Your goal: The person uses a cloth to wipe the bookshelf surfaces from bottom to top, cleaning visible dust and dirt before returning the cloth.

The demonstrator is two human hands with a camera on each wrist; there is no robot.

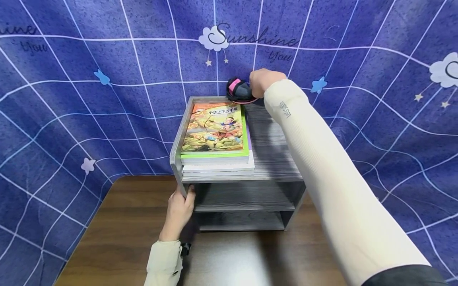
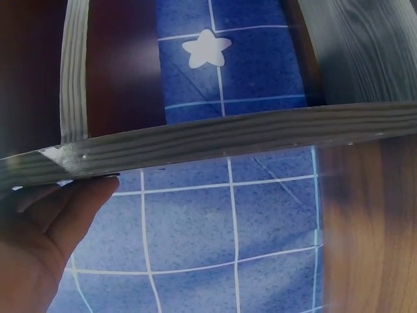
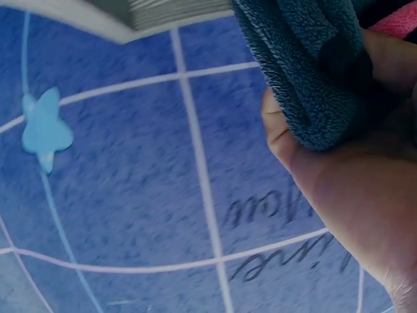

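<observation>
A small grey wood-grain shelf stands against the patterned cloth backdrop. My left hand grips its left side panel below the top board, thumb on the inner side. In the left wrist view the fingers lie against the panel's edge. At the back edge of the top board my right hand holds a bunched dark cloth with a pink patch. The right wrist view shows the cloth's fuzzy fold in the grasp of the right hand.
Several stacked books lie on the left of the top board, close to the cloth. Two lower shelves are below. The shelf stands on a brown wooden table, with the blue backdrop behind and at both sides.
</observation>
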